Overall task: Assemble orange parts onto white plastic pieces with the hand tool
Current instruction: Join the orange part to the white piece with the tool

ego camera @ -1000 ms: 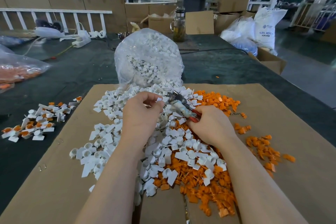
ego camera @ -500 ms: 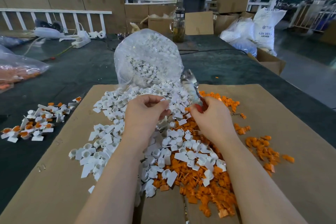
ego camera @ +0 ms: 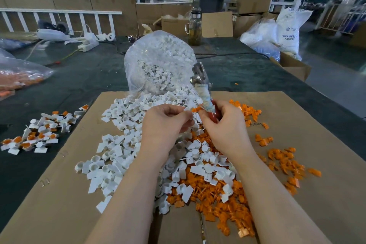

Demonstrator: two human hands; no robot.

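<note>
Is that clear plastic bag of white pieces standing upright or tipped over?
Tipped over. The clear bag lies on its side, mouth toward the cardboard sheet, with white pieces spilling out onto it.

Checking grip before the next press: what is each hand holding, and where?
Right hand grips the hand tool by its red handle; left hand pinches a white piece at its edge.
</note>
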